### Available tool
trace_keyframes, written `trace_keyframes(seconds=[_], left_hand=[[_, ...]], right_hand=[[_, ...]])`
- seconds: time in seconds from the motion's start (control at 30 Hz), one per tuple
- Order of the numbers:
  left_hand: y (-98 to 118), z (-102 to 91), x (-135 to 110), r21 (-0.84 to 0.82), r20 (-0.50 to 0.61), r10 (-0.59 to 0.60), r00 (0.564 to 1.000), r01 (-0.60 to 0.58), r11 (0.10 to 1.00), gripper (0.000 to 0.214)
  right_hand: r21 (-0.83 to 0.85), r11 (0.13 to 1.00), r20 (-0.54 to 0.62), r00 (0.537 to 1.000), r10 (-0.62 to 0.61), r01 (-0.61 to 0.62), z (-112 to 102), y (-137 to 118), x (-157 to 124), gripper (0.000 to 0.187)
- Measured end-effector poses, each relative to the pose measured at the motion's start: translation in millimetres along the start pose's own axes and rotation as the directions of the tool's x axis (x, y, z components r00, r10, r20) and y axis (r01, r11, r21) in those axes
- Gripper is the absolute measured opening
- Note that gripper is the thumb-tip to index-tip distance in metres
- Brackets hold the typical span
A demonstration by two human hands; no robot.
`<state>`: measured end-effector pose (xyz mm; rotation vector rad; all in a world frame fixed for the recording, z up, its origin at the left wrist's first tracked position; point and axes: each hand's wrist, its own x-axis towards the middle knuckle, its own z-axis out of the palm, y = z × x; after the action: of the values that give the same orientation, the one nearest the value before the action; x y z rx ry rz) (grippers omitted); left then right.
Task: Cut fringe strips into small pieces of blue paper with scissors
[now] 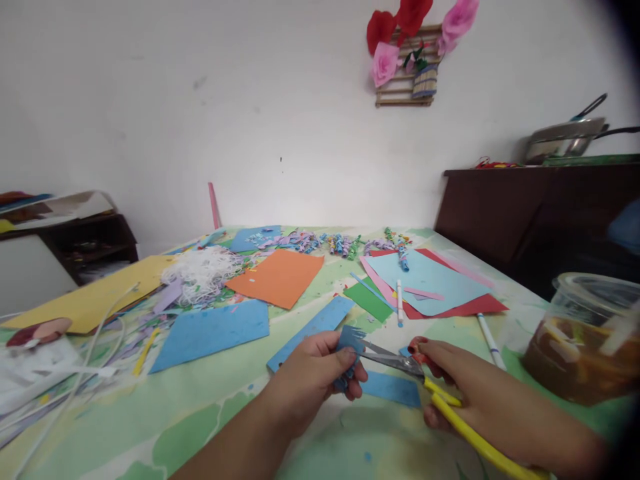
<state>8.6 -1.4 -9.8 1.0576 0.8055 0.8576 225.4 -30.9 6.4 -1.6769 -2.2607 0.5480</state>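
My left hand (320,367) pinches a small blue paper piece (351,337) between thumb and fingers. Narrow cuts fringe its upper edge, and more of the blue paper shows below the thumb. My right hand (465,387) grips yellow-handled scissors (445,400), blades pointing left, with the tips at the paper's right side. Something reddish shows at the right fingertips; I cannot make out what it is. Under the hands lies a blue paper strip (393,389), partly hidden. Behind the left hand a longer blue strip (313,331) rests on the patterned tablecloth (215,407).
Orange (280,277), blue (215,333) and yellow sheets (95,293) lie left and centre, near a white string pile (203,273). Light blue paper (430,280), a white marker (399,300) and another marker (491,341) lie right. A tub of brown liquid (583,347) stands far right.
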Motion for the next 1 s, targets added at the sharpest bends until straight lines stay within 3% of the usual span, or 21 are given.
trace_keyframes(seconds=[0.27, 0.43, 0.6, 0.77, 1.0], left_hand=[[-0.5, 5.3, -1.2, 0.182, -0.03, 0.047, 0.998, -0.041, 0.982, 0.012], [1.0, 9.9, -5.5, 0.342, -0.058, 0.019, 0.998, 0.002, 0.94, 0.014], [-5.0, 14.0, -5.5, 0.339, -0.02, 0.018, 1.0, -0.011, 0.941, 0.016], [-3.9, 14.5, -5.6, 0.368, -0.058, 0.087, 0.995, -0.06, 0.928, 0.02], [-2.7, 15.9, -12.4, 0.588, -0.012, 0.198, 0.98, -0.153, 0.794, 0.02]], right_hand=[[0.052, 0.999, 0.029, 1.0, -0.008, 0.007, 5.3, -0.9, 1.1, 0.043], [0.058, 0.997, 0.033, 0.998, -0.046, 0.044, 8.1, -2.1, -0.4, 0.049], [0.059, 0.995, 0.039, 0.996, -0.082, 0.08, 12.5, -1.4, -2.2, 0.052], [0.008, 0.999, 0.011, 0.999, -0.052, 0.051, 11.1, -1.4, -2.9, 0.051], [0.029, 0.996, 0.086, 0.993, -0.081, 0.079, 13.8, -5.2, -5.9, 0.053]])
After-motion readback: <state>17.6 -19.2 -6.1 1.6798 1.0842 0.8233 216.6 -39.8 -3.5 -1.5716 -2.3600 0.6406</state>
